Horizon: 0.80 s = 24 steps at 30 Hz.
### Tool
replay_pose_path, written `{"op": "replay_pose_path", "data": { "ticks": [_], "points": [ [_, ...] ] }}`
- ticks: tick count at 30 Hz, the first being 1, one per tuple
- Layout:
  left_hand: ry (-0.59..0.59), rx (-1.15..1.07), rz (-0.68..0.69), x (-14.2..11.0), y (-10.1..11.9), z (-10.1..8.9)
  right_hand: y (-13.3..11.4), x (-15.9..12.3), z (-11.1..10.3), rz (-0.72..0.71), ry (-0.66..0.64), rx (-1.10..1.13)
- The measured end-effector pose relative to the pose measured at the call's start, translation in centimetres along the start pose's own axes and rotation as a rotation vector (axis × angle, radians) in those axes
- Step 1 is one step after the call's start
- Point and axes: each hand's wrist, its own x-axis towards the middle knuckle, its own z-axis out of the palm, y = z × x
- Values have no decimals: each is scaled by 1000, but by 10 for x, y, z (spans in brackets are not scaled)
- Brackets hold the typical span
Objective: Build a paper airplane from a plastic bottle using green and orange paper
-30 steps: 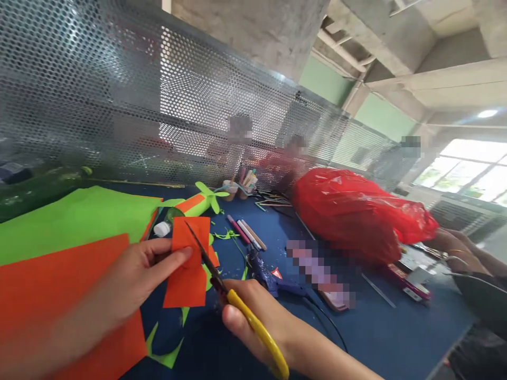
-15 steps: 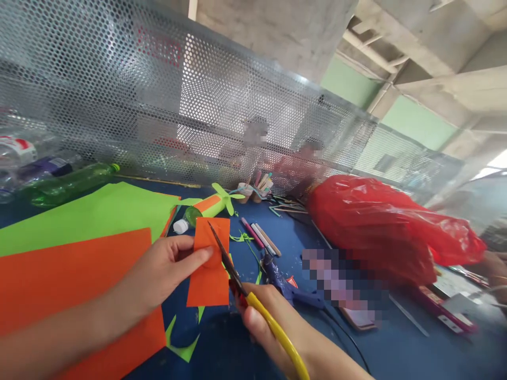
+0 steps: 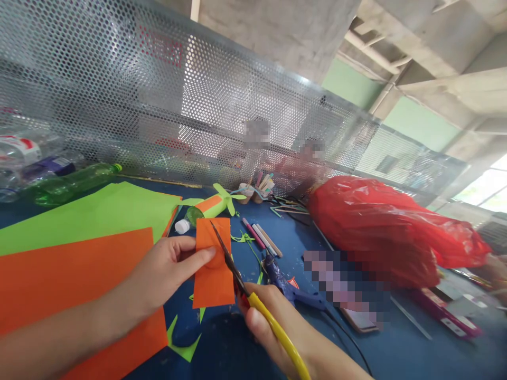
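Observation:
My left hand [image 3: 174, 269] pinches a small orange rectangle of paper [image 3: 214, 285] by its left side, thumb on top. My right hand [image 3: 273, 322] is closed round a pair of scissors [image 3: 273, 327] with yellow handles. Their dark blades point up and away, lying across the right part of the orange piece; I cannot tell whether they have cut into it. Just beyond stands a lime-green bottle craft [image 3: 216, 206] with an orange band, a petal-like end and a white cap. Green paper scraps [image 3: 185, 348] lie below the orange piece.
Large orange [image 3: 79, 285] and green sheets [image 3: 119, 208] lie left, with a green bottle [image 3: 75, 182] behind. To the right are markers [image 3: 261, 237], a blue glue gun [image 3: 293, 287] with its cord, a phone [image 3: 362, 319] and a red plastic bag [image 3: 380, 227]. A perforated metal screen [image 3: 158, 105] stands behind.
The orange piece has turned slightly, its lower end swinging right. Both hands keep their grips, and the scissors stay almost in the same place.

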Motion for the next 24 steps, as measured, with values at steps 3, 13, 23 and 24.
{"op": "replay_pose_path", "data": {
  "ticks": [3,13,23,24],
  "points": [
    [15,33,6,-1,1,0,0,-1,-1,14,-2,-22],
    [23,75,-6,1,-3,-1,1,-1,-1,-3,20,-68],
    [-7,4,-8,3,-4,-1,-1,-3,0,-29,34,-50],
    [-8,-10,-12,3,-4,-1,1,-2,0,-35,29,-37]
  ]
}}
